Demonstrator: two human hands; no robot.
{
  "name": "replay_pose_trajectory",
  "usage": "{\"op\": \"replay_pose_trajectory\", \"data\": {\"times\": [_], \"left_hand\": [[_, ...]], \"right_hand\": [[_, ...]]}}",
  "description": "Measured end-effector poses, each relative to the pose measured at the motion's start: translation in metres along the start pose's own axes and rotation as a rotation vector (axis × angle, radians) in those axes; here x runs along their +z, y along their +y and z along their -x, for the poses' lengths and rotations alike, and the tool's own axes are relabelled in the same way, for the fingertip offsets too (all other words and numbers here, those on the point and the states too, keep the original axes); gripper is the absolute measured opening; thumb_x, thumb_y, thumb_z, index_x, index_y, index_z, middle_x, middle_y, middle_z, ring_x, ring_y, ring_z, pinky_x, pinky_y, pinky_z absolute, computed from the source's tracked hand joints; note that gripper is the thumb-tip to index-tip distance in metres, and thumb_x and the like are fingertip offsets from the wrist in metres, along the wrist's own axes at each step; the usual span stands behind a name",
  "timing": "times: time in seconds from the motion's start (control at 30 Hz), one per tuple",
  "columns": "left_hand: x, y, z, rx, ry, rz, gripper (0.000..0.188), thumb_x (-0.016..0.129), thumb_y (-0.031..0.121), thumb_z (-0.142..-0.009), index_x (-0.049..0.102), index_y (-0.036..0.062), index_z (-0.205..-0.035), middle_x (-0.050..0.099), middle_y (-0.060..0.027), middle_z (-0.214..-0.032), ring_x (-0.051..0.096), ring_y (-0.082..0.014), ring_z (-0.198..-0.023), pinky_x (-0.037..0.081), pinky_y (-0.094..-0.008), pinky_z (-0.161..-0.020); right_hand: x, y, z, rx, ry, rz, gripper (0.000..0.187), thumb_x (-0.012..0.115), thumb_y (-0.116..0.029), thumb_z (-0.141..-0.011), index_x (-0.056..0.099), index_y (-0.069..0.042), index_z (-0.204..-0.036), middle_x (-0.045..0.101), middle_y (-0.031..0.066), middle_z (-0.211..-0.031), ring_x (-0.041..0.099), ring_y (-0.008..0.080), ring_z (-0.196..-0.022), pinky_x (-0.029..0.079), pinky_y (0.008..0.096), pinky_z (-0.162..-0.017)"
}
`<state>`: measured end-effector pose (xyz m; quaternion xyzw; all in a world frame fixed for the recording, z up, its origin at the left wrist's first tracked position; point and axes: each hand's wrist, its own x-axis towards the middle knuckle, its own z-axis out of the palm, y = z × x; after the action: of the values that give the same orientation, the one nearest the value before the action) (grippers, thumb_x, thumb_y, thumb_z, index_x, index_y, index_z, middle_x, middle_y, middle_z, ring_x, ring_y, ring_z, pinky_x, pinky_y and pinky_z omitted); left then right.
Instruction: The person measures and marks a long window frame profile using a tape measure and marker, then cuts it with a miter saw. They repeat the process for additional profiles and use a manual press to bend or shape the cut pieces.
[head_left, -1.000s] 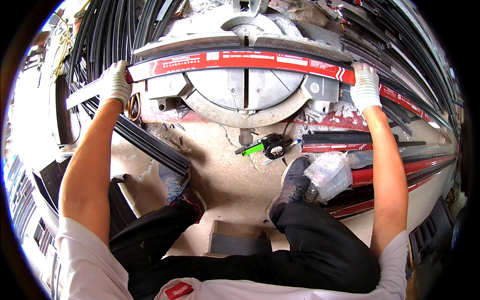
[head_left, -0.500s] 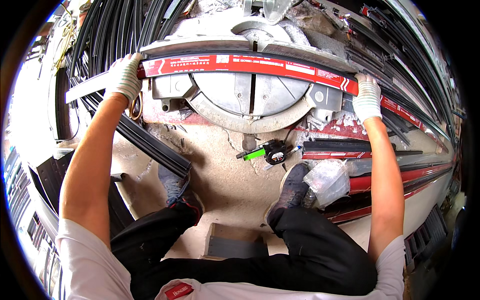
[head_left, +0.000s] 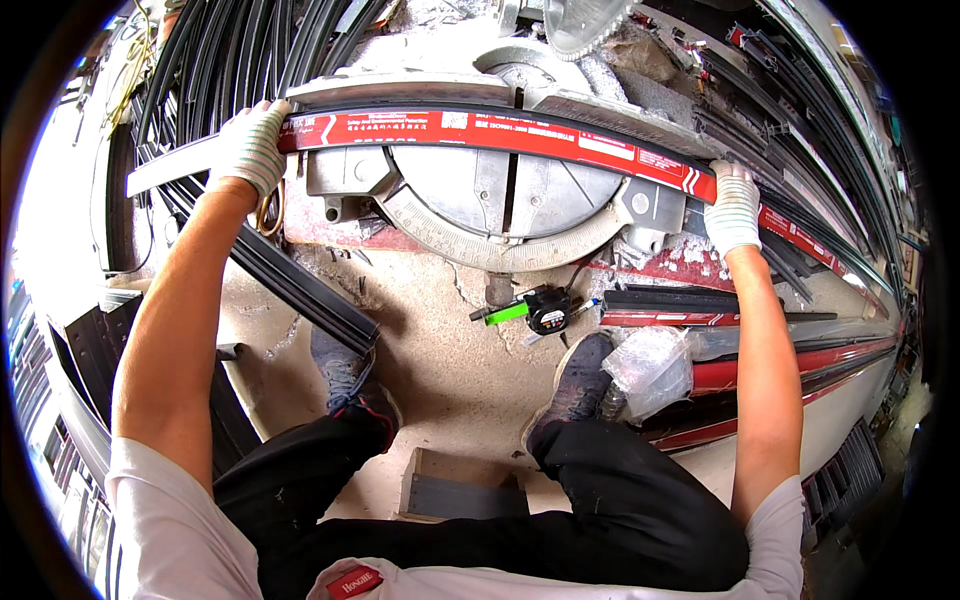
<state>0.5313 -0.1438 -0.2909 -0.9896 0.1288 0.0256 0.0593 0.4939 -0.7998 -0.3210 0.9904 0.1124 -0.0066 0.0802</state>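
Observation:
A long dark profile bar (head_left: 480,131) with red printed film along its near side lies across the round metal bed (head_left: 455,185) of a miter saw, close to the fence (head_left: 420,90). Wrapped over the bar left of the bed is my left hand (head_left: 250,150), in a white striped glove. My right hand (head_left: 734,205), gloved alike, grips the bar beyond the bed's right side. Both hands are closed on it, their undersides hidden. The bar's pale end juts out past my left hand. At the top, the toothed saw blade (head_left: 585,22) stands above and behind the bar.
A tape measure (head_left: 547,310) and a green marker-like item (head_left: 507,313) lie on the floor between my shoes. Black profiles (head_left: 300,290) lean near my left foot. Wrapped profiles (head_left: 680,305) and a crumpled plastic bag (head_left: 650,370) lie at right. Bundled black strips (head_left: 240,60) fill the back left.
The whole view has shifted slightly, and more of the saw blade shows at the top. Both hands keep their hold on the bar, which stays across the saw bed.

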Motion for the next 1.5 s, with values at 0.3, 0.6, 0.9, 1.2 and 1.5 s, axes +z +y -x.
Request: {"op": "replay_pose_trajectory", "data": {"times": [0.3, 0.6, 0.9, 1.2, 1.5], "left_hand": [[-0.001, 0.002, 0.000, 0.012, 0.004, 0.016, 0.043, 0.079, 0.001, -0.077, 0.066, 0.0117, -0.116, 0.068, -0.0128, -0.108, 0.065, -0.0353, -0.105, 0.052, -0.0456, -0.096], [-0.006, 0.022, -0.015, -0.037, -0.121, 0.130, 0.039, 0.075, 0.001, -0.077, 0.072, 0.0070, -0.115, 0.073, -0.0207, -0.110, 0.069, -0.0406, -0.104, 0.057, -0.0422, -0.093], [-0.013, 0.027, -0.014, -0.038, -0.121, 0.104, 0.038, 0.073, 0.000, -0.078, 0.073, 0.0065, -0.115, 0.073, -0.0216, -0.108, 0.069, -0.0414, -0.103, 0.057, -0.0427, -0.092], [-0.011, 0.025, -0.014, -0.019, -0.088, 0.101, 0.041, 0.074, -0.003, -0.075, 0.074, 0.0064, -0.115, 0.073, -0.0225, -0.106, 0.069, -0.0422, -0.101, 0.056, -0.0438, -0.091], [0.000, 0.017, -0.016, 0.013, -0.060, 0.161, 0.039, 0.071, -0.002, -0.078, 0.073, 0.0058, -0.116, 0.073, -0.0226, -0.108, 0.069, -0.0429, -0.103, 0.056, -0.0442, -0.092]], "right_hand": [[-0.006, -0.007, -0.001, 0.017, -0.011, -0.004, 0.051, 0.075, -0.004, -0.075, 0.061, -0.008, -0.123, 0.063, 0.0205, -0.117, 0.060, 0.0415, -0.113, 0.047, 0.0514, -0.099], [-0.003, -0.003, 0.000, 0.022, 0.000, 0.007, 0.055, 0.078, -0.005, -0.073, 0.061, -0.008, -0.125, 0.063, 0.0206, -0.117, 0.060, 0.0414, -0.113, 0.048, 0.0518, -0.099], [-0.001, -0.002, -0.001, 0.017, -0.029, 0.012, 0.056, 0.079, -0.008, -0.075, 0.059, -0.010, -0.127, 0.062, 0.0184, -0.119, 0.058, 0.0405, -0.116, 0.046, 0.0511, -0.101], [-0.009, -0.010, -0.002, 0.041, -0.039, -0.031, 0.060, 0.074, 0.001, -0.072, 0.059, -0.007, -0.130, 0.061, 0.0210, -0.126, 0.057, 0.0419, -0.120, 0.046, 0.0507, -0.104], [-0.006, -0.004, 0.000, -0.002, -0.008, 0.002, 0.055, 0.078, -0.009, -0.074, 0.059, -0.009, -0.126, 0.063, 0.0187, -0.117, 0.059, 0.0405, -0.113, 0.047, 0.0511, -0.100]]}}
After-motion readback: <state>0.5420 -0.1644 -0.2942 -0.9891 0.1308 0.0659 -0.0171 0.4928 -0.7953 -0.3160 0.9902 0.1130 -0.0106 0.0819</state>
